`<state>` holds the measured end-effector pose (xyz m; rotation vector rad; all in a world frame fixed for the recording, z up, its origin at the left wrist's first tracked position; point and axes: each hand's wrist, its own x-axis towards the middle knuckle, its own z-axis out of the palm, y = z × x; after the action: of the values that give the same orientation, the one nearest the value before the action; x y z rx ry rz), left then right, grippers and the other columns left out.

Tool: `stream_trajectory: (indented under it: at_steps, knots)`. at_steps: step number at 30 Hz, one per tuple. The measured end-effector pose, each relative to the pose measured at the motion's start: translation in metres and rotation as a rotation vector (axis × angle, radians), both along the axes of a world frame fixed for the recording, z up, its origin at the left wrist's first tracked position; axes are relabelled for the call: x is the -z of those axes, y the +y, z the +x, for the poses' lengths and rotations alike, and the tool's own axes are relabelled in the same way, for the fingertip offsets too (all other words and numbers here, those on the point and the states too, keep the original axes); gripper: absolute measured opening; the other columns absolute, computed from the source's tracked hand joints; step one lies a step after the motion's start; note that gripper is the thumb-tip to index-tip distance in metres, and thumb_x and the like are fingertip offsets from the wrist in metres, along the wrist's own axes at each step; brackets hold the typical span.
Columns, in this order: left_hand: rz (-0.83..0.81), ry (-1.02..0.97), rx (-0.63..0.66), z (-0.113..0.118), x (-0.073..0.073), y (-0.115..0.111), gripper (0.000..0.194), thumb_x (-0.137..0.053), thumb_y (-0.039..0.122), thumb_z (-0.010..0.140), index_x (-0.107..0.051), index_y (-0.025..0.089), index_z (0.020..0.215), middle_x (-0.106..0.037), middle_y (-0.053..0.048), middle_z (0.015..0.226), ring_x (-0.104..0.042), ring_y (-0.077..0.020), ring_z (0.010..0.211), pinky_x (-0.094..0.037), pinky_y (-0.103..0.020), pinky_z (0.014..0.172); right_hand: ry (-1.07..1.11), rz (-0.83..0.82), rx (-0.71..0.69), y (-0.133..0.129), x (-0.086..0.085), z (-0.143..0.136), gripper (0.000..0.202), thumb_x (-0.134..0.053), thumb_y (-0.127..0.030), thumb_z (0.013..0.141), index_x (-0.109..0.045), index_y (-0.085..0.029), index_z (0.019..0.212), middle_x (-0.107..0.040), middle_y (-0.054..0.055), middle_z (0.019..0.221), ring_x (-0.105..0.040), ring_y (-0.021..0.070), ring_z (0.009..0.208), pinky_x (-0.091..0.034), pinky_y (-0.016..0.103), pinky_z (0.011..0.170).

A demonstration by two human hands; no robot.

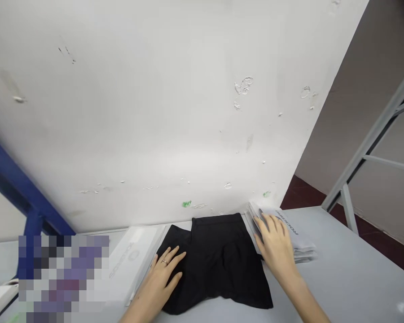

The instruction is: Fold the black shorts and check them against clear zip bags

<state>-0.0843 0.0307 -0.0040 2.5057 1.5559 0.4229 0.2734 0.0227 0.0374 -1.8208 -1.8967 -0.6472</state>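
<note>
A black garment, shorts by its shape (218,264), lies spread on the table, with one side creased and slanting to the left. My left hand (161,278) rests on its left part, fingers apart and a ring on one of them. To the right, my right hand (276,244) lies over the left edge of a stack of clear printed plastic bags (294,229), its fingers stretched out and thumb apart. The stack sits just beside the shorts. Left of the shorts is a whitish printed bag pile (134,255), close to my left hand.
A white wall (161,112) with chipped paint rises behind the grey table (350,260). A blue metal frame (30,193) stands at the left, a grey metal frame (357,166) at the right. A blurred-out patch (63,278) covers the lower left.
</note>
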Motion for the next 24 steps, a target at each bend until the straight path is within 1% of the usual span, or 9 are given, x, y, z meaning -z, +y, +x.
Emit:
stream_trajectory:
  at_steps: [4, 6, 8, 11, 15, 17, 19, 22, 24]
  knots:
    - [0.097, -0.049, -0.025, 0.001, 0.004, 0.003, 0.04, -0.045, 0.026, 0.091, -0.052, 0.036, 0.128, -0.052, -0.001, 0.138, -0.045, -0.0277, 0.129, -0.039, -0.055, 0.104, -0.01, -0.113, 0.25, -0.001, -0.005, 0.031, 0.012, -0.052, -0.017, 0.08, -0.061, -0.019, 0.088, -0.065, 0.01, 0.089, -0.062, 0.0284, 0.084, -0.046, 0.036, 0.064]
    - [0.116, -0.081, -0.036, 0.004, 0.002, 0.002, 0.041, -0.045, 0.026, 0.09, -0.052, 0.037, 0.129, -0.053, -0.001, 0.136, -0.047, -0.0272, 0.128, -0.04, -0.054, 0.104, 0.025, -0.117, 0.245, -0.002, -0.008, 0.033, 0.011, -0.05, -0.013, 0.079, -0.059, -0.021, 0.078, -0.064, 0.004, 0.075, -0.062, 0.0231, 0.071, -0.041, 0.029, 0.053]
    - [0.13, -0.123, -0.067, 0.011, -0.006, -0.001, 0.045, -0.044, 0.027, 0.09, -0.045, 0.037, 0.135, -0.051, -0.002, 0.139, -0.047, -0.027, 0.128, -0.042, -0.053, 0.102, 0.055, -0.006, 0.201, -0.005, -0.013, 0.026, 0.015, -0.047, -0.013, 0.082, -0.059, -0.021, 0.076, -0.063, 0.003, 0.07, -0.061, 0.0204, 0.065, -0.038, 0.028, 0.051]
    - [0.183, -0.197, -0.121, 0.025, -0.023, -0.009, 0.056, -0.043, 0.026, 0.091, -0.028, 0.034, 0.144, -0.04, -0.005, 0.147, -0.042, -0.0267, 0.131, -0.046, -0.048, 0.1, 0.104, 0.204, 0.041, -0.013, -0.021, -0.003, 0.02, -0.044, -0.013, 0.088, -0.061, -0.02, 0.08, -0.063, 0.003, 0.07, -0.06, 0.0181, 0.063, -0.042, 0.03, 0.059]
    - [0.389, -0.173, -0.14, 0.042, -0.04, -0.018, 0.062, -0.047, 0.023, 0.089, -0.023, 0.032, 0.146, -0.022, -0.005, 0.155, -0.024, -0.0309, 0.14, -0.041, -0.05, 0.103, 0.089, 0.285, -0.427, -0.024, -0.015, -0.055, 0.026, -0.044, -0.006, 0.088, -0.062, -0.019, 0.102, -0.068, 0.008, 0.097, -0.062, 0.0214, 0.095, -0.045, 0.037, 0.085]
    - [0.483, -0.076, -0.105, 0.044, -0.038, -0.018, 0.062, -0.046, 0.016, 0.087, -0.029, 0.033, 0.144, -0.025, -0.003, 0.154, -0.021, -0.0321, 0.141, -0.036, -0.054, 0.105, 0.009, 0.171, -0.609, -0.027, -0.003, -0.075, 0.026, -0.048, -0.01, 0.087, -0.06, -0.019, 0.109, -0.065, 0.009, 0.11, -0.057, 0.0234, 0.108, -0.042, 0.04, 0.093]
    - [0.496, 0.038, -0.017, 0.042, -0.031, -0.016, 0.063, -0.044, 0.006, 0.081, -0.041, 0.034, 0.138, -0.037, -0.001, 0.149, -0.03, -0.0305, 0.138, -0.034, -0.054, 0.106, -0.063, -0.008, -0.691, -0.03, 0.008, -0.087, 0.031, -0.057, -0.022, 0.086, -0.056, -0.02, 0.117, -0.06, 0.011, 0.121, -0.051, 0.0261, 0.116, -0.04, 0.043, 0.096]
    - [0.376, 0.119, 0.077, 0.036, -0.018, -0.012, 0.056, -0.042, 0.003, 0.076, -0.057, 0.03, 0.123, -0.057, 0.0, 0.133, -0.055, -0.0235, 0.12, -0.046, -0.042, 0.098, -0.082, -0.222, -0.693, -0.032, 0.012, -0.085, 0.048, -0.067, -0.026, 0.079, -0.05, -0.022, 0.123, -0.054, 0.01, 0.128, -0.048, 0.0268, 0.118, -0.04, 0.042, 0.095]
    - [0.305, 0.114, 0.053, 0.034, -0.015, -0.012, 0.049, -0.042, 0.006, 0.079, -0.06, 0.029, 0.118, -0.062, 0.0, 0.127, -0.062, -0.0209, 0.108, -0.052, -0.036, 0.089, -0.037, -0.275, -0.664, -0.032, 0.008, -0.078, 0.043, -0.067, -0.019, 0.077, -0.052, -0.022, 0.117, -0.056, 0.008, 0.124, -0.052, 0.0249, 0.111, -0.042, 0.039, 0.091]
